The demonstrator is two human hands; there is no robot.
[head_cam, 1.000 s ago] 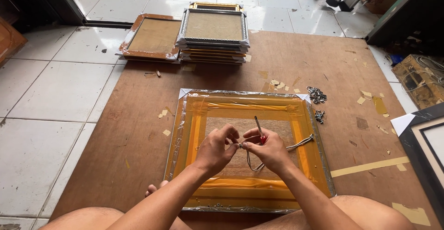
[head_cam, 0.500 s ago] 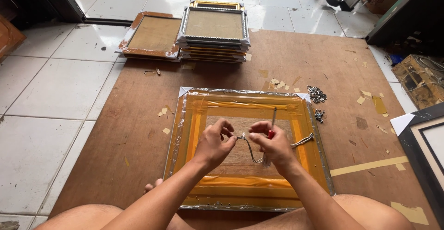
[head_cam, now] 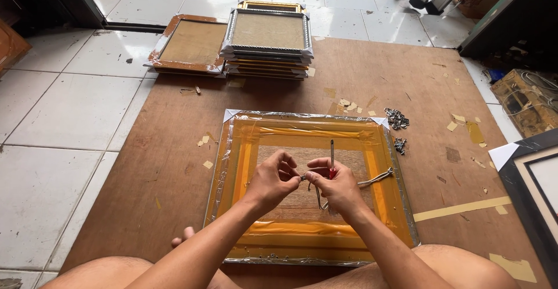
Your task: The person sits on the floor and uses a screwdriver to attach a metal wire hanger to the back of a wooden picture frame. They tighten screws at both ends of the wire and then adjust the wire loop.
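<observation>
Both hands pinched together over the wrapped frame

We have the left hand [head_cam: 272,180] and the right hand [head_cam: 334,185] meeting above the middle of the picture frame [head_cam: 311,185], forearms angling in from below. The left hand's fingertips are pinched on a small metal fitting where a grey wire [head_cam: 372,180] begins; the wire loops under the right hand and trails toward the frame's right rail. The right hand is curled around a screwdriver [head_cam: 332,155] with a red handle, its thin steel shaft standing upright. The frame lies face down on a brown board [head_cam: 174,167], glossy orange rails under crinkled clear wrap, matte brown backing inside. Beyond the frame's far edge sits a stack of frames [head_cam: 268,42]; small metal hardware [head_cam: 396,119] lies off its far right corner.
</observation>
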